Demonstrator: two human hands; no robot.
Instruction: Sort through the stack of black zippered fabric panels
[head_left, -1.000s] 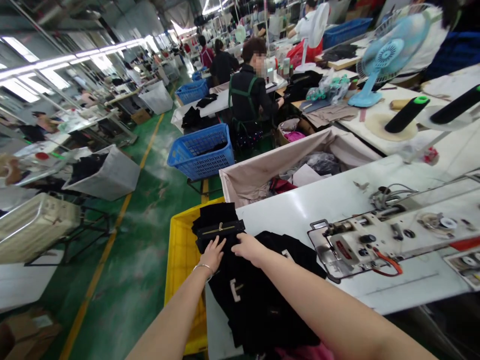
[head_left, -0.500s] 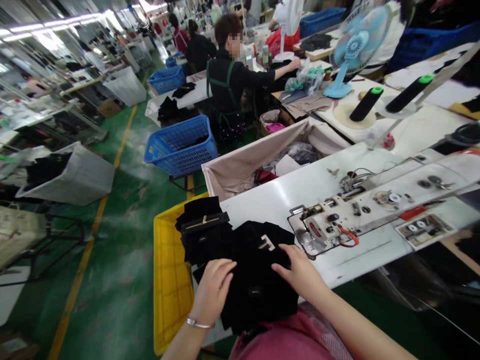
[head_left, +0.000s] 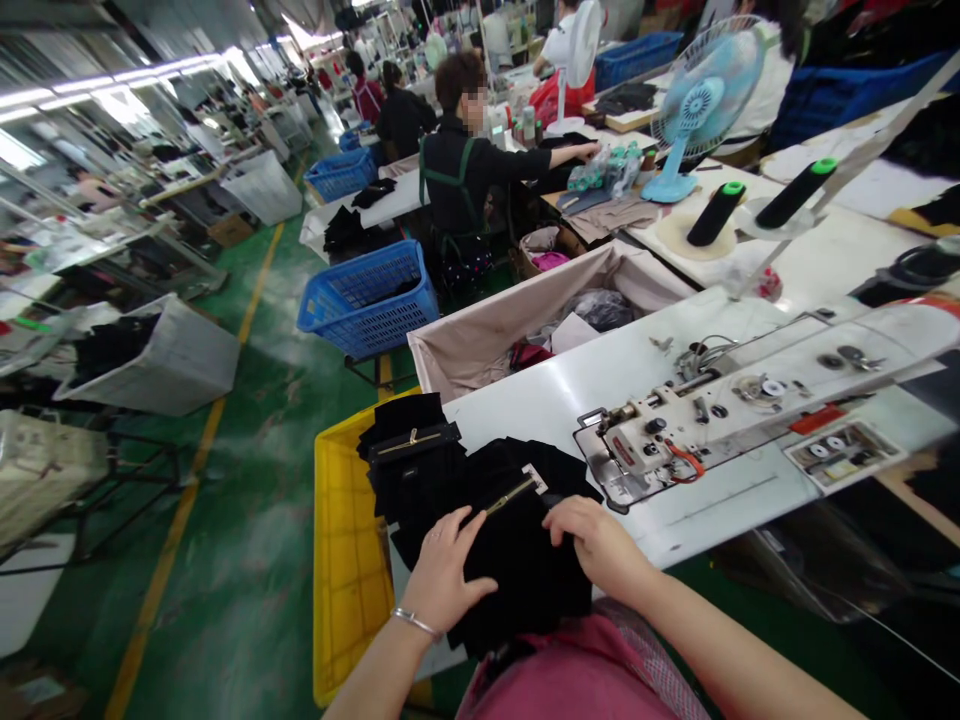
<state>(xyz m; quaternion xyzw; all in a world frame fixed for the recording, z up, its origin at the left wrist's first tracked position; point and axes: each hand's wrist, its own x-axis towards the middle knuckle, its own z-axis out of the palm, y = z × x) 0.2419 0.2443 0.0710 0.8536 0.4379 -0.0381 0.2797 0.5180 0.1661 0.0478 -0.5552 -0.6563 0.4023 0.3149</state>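
A pile of black fabric pieces (head_left: 457, 480) lies at the left end of the white sewing table (head_left: 562, 395). My left hand (head_left: 446, 575) rests on the nearest black piece (head_left: 525, 580), fingers bent over its left edge. My right hand (head_left: 600, 540) presses on the same piece's right edge, fingers curled on it. A gold zipper strip (head_left: 511, 494) shows on this piece just beyond my fingers. A second folded piece with a gold strip (head_left: 411, 440) lies further back on the pile.
A yellow crate (head_left: 349, 560) stands left of the table. The sewing machine (head_left: 742, 410) lies to the right. A cloth-lined bin (head_left: 480, 345) and a blue basket (head_left: 371, 300) stand beyond. A person in black works at the table behind, near a blue fan (head_left: 694, 105).
Both hands pulled back from the far stack toward me with a black piece; a gold zipper strip now shows on it. The view swung right and down.
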